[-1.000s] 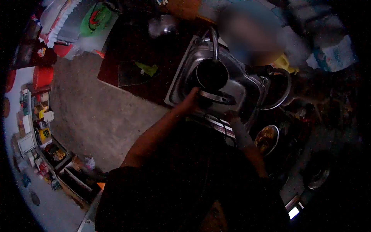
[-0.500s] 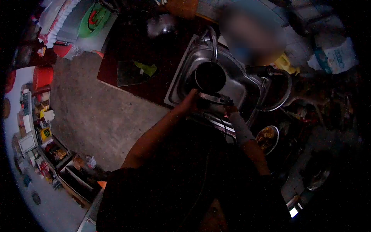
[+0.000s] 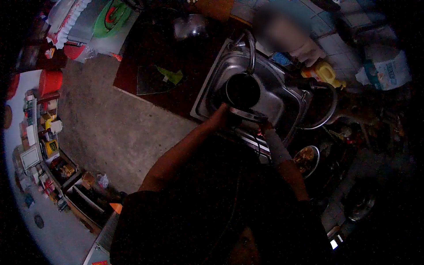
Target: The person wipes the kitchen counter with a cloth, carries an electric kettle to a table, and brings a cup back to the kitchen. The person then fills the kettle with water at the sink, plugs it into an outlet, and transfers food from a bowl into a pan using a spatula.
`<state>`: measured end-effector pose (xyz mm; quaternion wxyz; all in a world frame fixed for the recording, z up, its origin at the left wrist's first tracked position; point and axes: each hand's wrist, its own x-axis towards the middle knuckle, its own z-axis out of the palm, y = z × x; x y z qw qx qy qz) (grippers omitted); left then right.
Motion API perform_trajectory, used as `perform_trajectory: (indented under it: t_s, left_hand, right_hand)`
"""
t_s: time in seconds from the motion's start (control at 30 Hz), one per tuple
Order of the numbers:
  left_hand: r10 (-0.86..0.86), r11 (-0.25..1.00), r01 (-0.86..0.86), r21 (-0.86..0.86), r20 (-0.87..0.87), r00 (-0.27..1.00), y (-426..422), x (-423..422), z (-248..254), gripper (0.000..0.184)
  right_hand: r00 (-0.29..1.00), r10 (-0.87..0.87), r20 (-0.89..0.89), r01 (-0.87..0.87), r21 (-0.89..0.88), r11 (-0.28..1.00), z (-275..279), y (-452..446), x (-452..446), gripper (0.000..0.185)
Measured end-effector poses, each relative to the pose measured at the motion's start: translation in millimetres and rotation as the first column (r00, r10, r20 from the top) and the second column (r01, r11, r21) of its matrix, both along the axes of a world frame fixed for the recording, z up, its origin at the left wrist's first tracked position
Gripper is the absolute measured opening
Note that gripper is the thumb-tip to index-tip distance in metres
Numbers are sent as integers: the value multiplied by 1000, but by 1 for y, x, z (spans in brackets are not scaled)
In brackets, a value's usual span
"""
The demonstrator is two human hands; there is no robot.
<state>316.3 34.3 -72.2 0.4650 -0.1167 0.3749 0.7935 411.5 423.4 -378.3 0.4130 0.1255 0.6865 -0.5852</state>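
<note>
A dark round pot [image 3: 243, 90] stands in the steel sink [image 3: 276, 99], under the curved faucet [image 3: 251, 51]. On the near side of it, my left hand [image 3: 223, 114] is closed at the left end of a curved, silver-edged object [image 3: 248, 115]. My right hand [image 3: 263, 128], below a pale sleeve or wrap on the forearm, is at that object's right end, its fingers partly lit and seemingly closed. Whether this silver-edged object is joined to the pot is too dark to tell. Most fingers of both hands are in shadow.
Left of the sink is a dark red counter [image 3: 148, 53] with a green-and-black packet [image 3: 170, 76] and a metal pot [image 3: 191, 27]. A yellow bottle [image 3: 324, 73], a curved hose [image 3: 329, 110] and a bowl of food [image 3: 307, 161] are on the right. Crowded shelves [image 3: 48, 145] line the far left.
The view has shifted slightly, so the sink and counter appear a little further right and lower. Both hands stay at the silver-edged object, with little visible movement.
</note>
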Motion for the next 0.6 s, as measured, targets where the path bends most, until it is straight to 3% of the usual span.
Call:
perform_trajectory:
  t_s: [0.1,0.2,0.23,0.6]
  left_hand:
    - [-1,1000,1,6,14,1000,0,-1,4,76]
    - [-3,1000,2,16,27,1000,0,-1,4,74]
    - [-1,1000,0,17,32,999,-1,-2,5,73]
    - [5,998,-10,65,77,997,-3,-10,17,65]
  right_hand:
    - [832,-359,424,436,-98,895,-18,11,3,60]
    - [657,-461,597,624,-86,777,-33,15,7,69]
    - [676,-504,537,586,22,810,-36,15,7,73]
    - [908,-270,320,223,176,959,29,-22,-11,59]
